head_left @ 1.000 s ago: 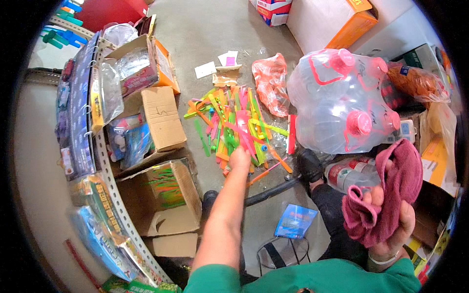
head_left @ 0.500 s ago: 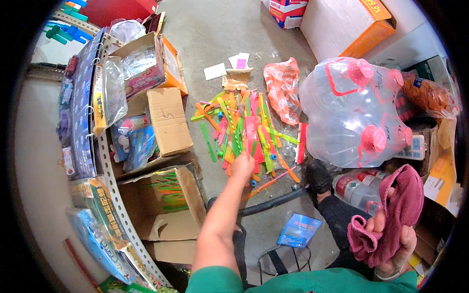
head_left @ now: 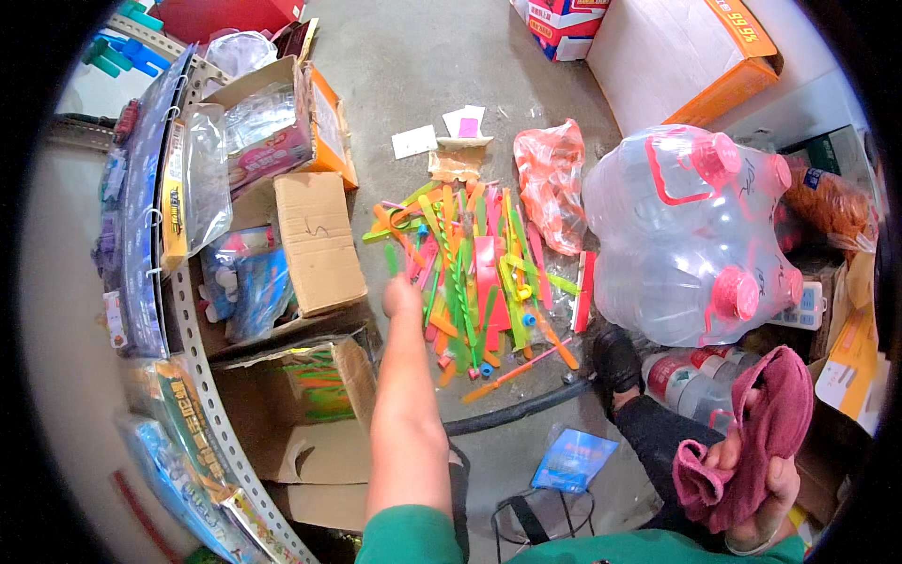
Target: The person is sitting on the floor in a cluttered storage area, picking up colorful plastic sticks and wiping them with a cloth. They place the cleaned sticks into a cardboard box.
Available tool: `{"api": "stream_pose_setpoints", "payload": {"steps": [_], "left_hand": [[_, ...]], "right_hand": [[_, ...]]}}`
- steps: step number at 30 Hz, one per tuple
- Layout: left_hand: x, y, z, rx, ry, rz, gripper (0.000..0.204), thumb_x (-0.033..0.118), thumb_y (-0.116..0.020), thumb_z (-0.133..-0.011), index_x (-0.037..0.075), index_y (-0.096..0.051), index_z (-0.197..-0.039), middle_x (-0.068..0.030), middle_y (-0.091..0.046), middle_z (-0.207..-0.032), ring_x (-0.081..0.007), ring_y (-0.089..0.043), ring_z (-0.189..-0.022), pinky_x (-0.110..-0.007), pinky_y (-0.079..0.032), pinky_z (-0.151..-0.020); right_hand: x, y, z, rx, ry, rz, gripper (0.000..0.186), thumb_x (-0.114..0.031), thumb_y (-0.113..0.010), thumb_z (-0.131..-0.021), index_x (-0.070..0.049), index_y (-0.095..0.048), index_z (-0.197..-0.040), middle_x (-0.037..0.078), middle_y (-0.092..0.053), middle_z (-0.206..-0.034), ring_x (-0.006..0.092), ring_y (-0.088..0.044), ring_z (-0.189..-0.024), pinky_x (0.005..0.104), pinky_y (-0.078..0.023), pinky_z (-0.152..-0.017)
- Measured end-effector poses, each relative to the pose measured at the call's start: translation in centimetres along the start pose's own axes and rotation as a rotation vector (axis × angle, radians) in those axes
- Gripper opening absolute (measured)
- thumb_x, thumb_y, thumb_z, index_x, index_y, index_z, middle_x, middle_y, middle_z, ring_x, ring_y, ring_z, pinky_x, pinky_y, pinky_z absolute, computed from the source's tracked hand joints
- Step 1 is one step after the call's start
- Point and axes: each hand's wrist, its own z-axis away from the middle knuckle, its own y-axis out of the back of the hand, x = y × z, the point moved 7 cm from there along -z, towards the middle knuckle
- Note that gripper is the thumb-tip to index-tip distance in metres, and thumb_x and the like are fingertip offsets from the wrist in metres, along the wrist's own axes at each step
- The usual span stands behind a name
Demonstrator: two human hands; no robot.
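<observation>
A loose heap of bright plastic strips and twisted sticks (head_left: 460, 268) in green, orange, pink and yellow lies on the floor. They look like propeller toy parts. At the heap's left edge my left hand (head_left: 402, 296) is closed over the lower end of a flat green plastic strip (head_left: 391, 258); the fingertips are partly hidden. At the lower right, my right hand (head_left: 778, 484) grips a folded maroon cloth (head_left: 775, 404), well away from the heap. Small blue pieces (head_left: 486, 370) lie at the heap's near side.
On the left, an open cardboard box (head_left: 310, 404) holds similar strips, beside a shelf edge (head_left: 202, 348). Shrink-wrapped large clear bottles (head_left: 676, 235) stand to the right. An orange plastic bag (head_left: 550, 183), a black hose (head_left: 517, 411) and a blue packet (head_left: 575, 459) lie on the floor.
My left hand has moved left from the middle of the heap to the green strip at its left edge. My right hand still holds the cloth. The view has shifted slightly.
</observation>
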Motion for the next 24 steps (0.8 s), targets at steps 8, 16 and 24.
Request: {"api": "stream_pose_setpoints", "payload": {"steps": [8,16,24], "left_hand": [[-0.2,1.2,0.4,-0.157,-0.108,0.045,0.023,0.019,-0.06,-0.066,0.004,-0.06,-0.084,-0.0175,-0.061,-0.084,-0.0339,-0.058,-0.08,-0.042,-0.045,-0.071],[2.5,-0.2,2.8,-0.196,-0.115,0.015,0.03,0.023,-0.061,-0.066,0.005,-0.058,-0.09,-0.0176,-0.061,-0.082,-0.0326,-0.059,-0.08,-0.04,-0.046,-0.07],[2.8,-1.5,2.6,-0.41,-0.009,0.099,0.031,0.025,-0.065,-0.063,0.004,-0.062,-0.085,-0.0157,-0.062,-0.08,-0.0277,-0.061,-0.076,-0.037,-0.046,-0.069]], "right_hand": [[0.1,-0.2,-0.3,0.029,0.022,0.034,0.072,-0.032,-0.06,-0.072,-0.002,-0.024,-0.127,0.012,-0.052,-0.075,0.0255,-0.056,-0.071,0.0344,-0.049,-0.062],[0.5,-0.2,-0.2,0.012,-0.007,0.035,0.074,-0.031,-0.062,-0.07,-0.002,-0.025,-0.126,0.013,-0.054,-0.072,0.0265,-0.056,-0.07,0.0369,-0.049,-0.063],[0.7,0.1,-0.2,-0.001,-0.039,0.033,0.075,-0.03,-0.063,-0.068,-0.002,-0.026,-0.126,0.013,-0.055,-0.072,0.0267,-0.057,-0.069,0.039,-0.048,-0.064]]}}
